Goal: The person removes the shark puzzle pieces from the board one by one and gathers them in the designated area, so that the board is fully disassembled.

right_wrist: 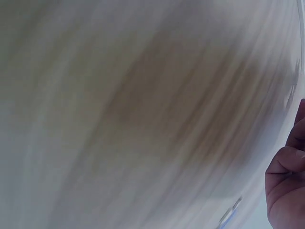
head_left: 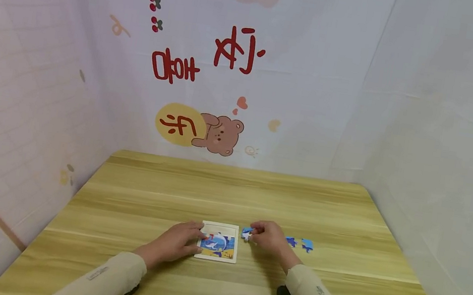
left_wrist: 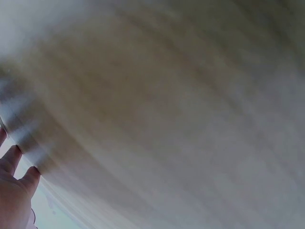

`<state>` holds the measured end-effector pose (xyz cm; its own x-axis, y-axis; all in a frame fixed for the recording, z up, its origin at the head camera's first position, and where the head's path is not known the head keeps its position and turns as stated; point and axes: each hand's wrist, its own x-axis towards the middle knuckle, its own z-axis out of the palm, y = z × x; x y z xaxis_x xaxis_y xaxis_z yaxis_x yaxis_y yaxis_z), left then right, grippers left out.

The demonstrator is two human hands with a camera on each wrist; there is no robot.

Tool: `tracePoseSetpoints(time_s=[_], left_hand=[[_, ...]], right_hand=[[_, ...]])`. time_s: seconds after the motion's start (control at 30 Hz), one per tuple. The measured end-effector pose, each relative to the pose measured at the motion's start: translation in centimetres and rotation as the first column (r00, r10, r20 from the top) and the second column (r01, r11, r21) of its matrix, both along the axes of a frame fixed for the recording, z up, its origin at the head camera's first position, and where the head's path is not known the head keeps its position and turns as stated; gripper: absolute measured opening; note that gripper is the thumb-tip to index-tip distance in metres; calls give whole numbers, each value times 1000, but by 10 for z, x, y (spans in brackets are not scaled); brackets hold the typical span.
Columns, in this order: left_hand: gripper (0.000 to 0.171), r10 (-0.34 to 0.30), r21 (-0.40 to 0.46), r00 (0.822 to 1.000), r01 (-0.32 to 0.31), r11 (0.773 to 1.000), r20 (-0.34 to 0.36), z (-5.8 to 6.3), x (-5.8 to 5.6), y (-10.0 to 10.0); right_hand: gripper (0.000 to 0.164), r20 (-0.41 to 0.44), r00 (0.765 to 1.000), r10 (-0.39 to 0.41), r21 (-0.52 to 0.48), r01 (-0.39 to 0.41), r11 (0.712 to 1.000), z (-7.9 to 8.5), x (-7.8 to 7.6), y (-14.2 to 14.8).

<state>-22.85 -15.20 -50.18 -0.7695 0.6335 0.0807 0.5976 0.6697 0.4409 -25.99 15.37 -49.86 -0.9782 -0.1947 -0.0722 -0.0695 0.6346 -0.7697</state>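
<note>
A square jigsaw puzzle in a white frame [head_left: 234,258] lies on the table; its lower part shows a dolphin picture, while a pale strip of the tray shows along the top. My left hand [head_left: 176,241] rests at the frame's left edge, fingers spread and touching it; in the left wrist view the fingertips [left_wrist: 32,174] reach the edge. Just right of the frame, my right hand [head_left: 268,237] pinches a blue and white puzzle piece [head_left: 246,232] between thumb and fingers. The right wrist view shows curled fingers [right_wrist: 288,160], with the piece out of sight.
Two loose blue puzzle pieces lie right of my right hand: a dark blue one [head_left: 292,241] and a lighter one [head_left: 307,245]. The wooden table [head_left: 230,192] meets a printed wall covering [head_left: 311,77] behind it, with more covering at both sides.
</note>
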Motion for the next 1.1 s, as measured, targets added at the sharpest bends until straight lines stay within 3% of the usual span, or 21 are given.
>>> tracePoseSetpoints(time_s=[0.63,1.1], left_hand=[[36,4,8,1000,-4,1000,2,0,3,-1],[38,15,-6,1000,-15,1000,16,3,5,1]], right_hand=[[25,-39,998,53,169,-46,984,6,7,59],[28,-87,995,57,242,-34,970,6,7,68]])
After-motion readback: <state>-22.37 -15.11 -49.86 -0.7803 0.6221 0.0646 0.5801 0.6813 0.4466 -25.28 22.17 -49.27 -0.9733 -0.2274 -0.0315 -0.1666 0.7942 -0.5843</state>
